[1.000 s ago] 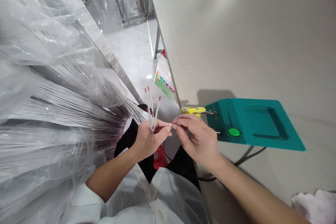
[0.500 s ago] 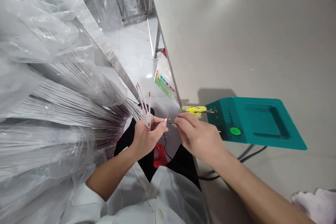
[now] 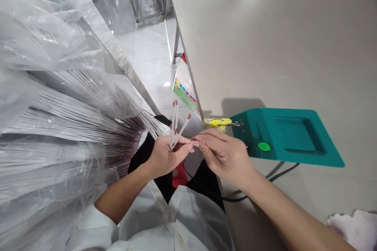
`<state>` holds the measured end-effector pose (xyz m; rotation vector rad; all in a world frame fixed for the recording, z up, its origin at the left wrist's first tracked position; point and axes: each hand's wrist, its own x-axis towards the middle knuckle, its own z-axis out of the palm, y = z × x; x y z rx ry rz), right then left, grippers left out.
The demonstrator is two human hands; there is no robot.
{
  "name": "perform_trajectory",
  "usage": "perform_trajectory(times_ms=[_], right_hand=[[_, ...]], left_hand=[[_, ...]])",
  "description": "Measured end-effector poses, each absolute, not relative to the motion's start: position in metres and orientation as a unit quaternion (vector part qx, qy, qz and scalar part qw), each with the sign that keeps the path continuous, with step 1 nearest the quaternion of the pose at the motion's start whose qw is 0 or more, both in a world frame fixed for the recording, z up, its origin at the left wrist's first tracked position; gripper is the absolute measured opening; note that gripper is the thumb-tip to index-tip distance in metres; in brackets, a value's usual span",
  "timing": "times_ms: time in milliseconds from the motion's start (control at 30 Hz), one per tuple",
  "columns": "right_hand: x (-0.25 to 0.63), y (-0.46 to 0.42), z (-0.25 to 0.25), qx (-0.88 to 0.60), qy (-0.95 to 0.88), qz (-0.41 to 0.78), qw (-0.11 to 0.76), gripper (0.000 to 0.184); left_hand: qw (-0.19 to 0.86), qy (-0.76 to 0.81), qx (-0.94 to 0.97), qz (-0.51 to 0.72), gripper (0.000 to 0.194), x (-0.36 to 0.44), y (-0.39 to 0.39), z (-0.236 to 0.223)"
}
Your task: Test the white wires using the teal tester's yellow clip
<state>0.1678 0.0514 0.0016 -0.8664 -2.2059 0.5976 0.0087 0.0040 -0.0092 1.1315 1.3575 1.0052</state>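
Note:
My left hand (image 3: 169, 155) is closed around several white wires (image 3: 176, 123) with reddish-brown tips, which stick up between its fingers and thumb. At its thumb and forefinger, a small red tip (image 3: 193, 139) shows where both hands meet. My right hand (image 3: 222, 153) is pinched closed against that spot, and its fingertips hide what lies between them. Just beyond its knuckles, a yellow clip (image 3: 218, 122) is attached to a teal device (image 3: 297, 133) with a lit green round button (image 3: 264, 146).
On the left hangs a large bundle of white wires (image 3: 73, 113) under clear plastic sheeting (image 3: 38, 43). The grey table (image 3: 265, 55) fills the right side. A printed box (image 3: 185, 90) stands below its edge. A black cable (image 3: 232, 199) loops near my lap; a wheeled metal rack (image 3: 137, 4) is farther back.
My right fingertips have moved left to meet the left thumb and forefinger, closing the small gap. The held wires have shifted right, and one leans more to the right.

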Motion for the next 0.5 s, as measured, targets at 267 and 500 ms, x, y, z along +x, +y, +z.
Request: perform_trajectory(times_ms=[267,500], right_hand=[[0.165,0.049,0.001,-0.415,-0.824,0.239,0.304,0.017],[0.164,0.051,0.003,-0.433,-0.731,0.402,0.341,0.018]], left_hand=[[0.479,0.621,0.397,0.477,0.013,0.021,0.002,-0.01],[0.521,0.603,0.35,0.493,0.012,0.017,0.006,-0.005]])
